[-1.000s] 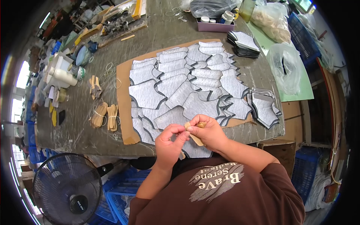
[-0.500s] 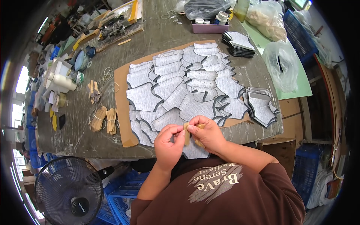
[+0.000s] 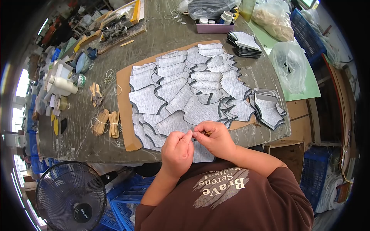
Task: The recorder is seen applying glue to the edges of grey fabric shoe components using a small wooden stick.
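Note:
My left hand [image 3: 177, 151] is closed, thumb and forefinger pinched together in front of my body. What it pinches is too small and hidden to make out. My right hand [image 3: 216, 139] is closed too, its fingertips meeting the left ones. A bit of tan strips [image 3: 208, 133] shows among its curled fingers. Just under both hands lies a grey fabric piece [image 3: 202, 154] at the table's front edge. Beyond them, overlapping rows of grey cut fabric pieces [image 3: 202, 109] with dark edges cover a brown cardboard sheet [image 3: 124, 100].
Bundles of tan strips [image 3: 101, 122] lie left of the cardboard. Stacks of grey pieces [image 3: 268, 109] stand at right and far right. A purple tray [image 3: 215, 28] with small bottles sits at the back. A black fan [image 3: 71, 196] stands at lower left, beside blue crates [image 3: 121, 211].
The tan strip that showed upright between my fingers is now out of sight. My left fingers have curled in, and my right hand has turned and covers most of its strips.

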### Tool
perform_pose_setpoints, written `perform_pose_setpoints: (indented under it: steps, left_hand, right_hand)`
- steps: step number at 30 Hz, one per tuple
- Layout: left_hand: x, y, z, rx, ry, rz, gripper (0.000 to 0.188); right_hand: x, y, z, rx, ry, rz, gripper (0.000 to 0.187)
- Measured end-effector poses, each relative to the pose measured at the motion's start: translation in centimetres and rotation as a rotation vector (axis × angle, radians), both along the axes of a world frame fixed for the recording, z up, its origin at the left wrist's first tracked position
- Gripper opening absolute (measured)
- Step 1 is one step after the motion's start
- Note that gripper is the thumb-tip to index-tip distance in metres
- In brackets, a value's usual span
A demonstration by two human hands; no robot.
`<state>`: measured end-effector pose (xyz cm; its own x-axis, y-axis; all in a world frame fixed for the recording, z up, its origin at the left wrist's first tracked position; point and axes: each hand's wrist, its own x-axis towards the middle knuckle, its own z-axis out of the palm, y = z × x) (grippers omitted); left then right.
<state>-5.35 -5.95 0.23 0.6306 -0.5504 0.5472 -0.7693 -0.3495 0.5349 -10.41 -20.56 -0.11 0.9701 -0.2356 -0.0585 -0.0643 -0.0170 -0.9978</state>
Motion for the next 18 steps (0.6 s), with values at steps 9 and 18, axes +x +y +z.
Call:
perform_pose_setpoints:
  steps: [9, 18]
  left_hand:
    - [0.2, 0.3, 1.3, -0.158, 0.443, -0.046, 0.023]
    - [0.7, 2.3, 0.4, -0.121, 0.461, -0.157, 0.022]
  right_hand:
    - [0.2, -0.4, -1.2, 0.161, -0.054, 0.207, 0.008]
    - [0.6, 0.1, -2.7, 0.283, 0.090, 0.318, 0.008]
